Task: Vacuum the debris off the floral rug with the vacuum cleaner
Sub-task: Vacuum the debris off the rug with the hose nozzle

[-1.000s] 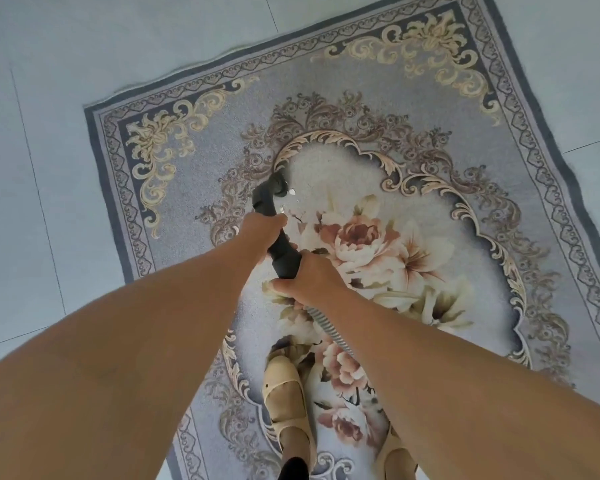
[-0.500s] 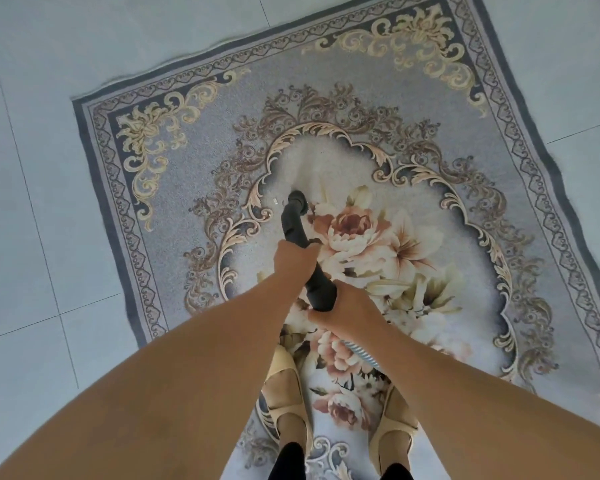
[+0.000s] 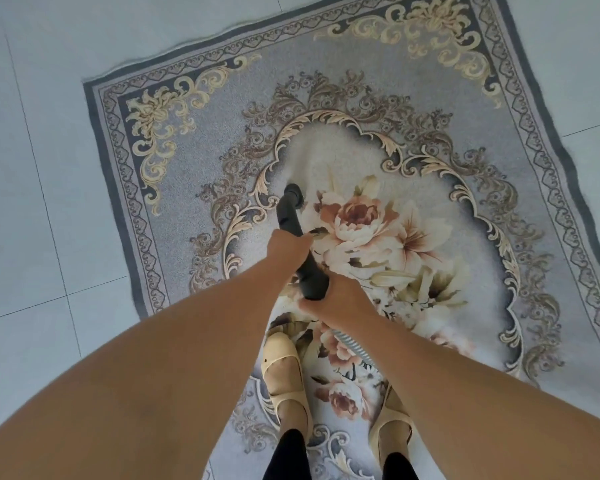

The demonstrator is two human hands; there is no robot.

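Both hands wrapped tight round the black vacuum wand (image 3: 297,237): left hand (image 3: 288,249) higher up and nearer the nozzle (image 3: 293,194), right hand (image 3: 340,301) at the hose end. Wand axis runs away from the person; nozzle sits on the floral rug (image 3: 222,140) at the medallion's left edge. Debris too small to make out; vacuum body out of frame.

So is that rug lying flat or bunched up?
Mostly flat. The floral rug lies spread on the tiled floor, pattern unbroken; only its far edge looks slightly wavy. Its near end is out of view.
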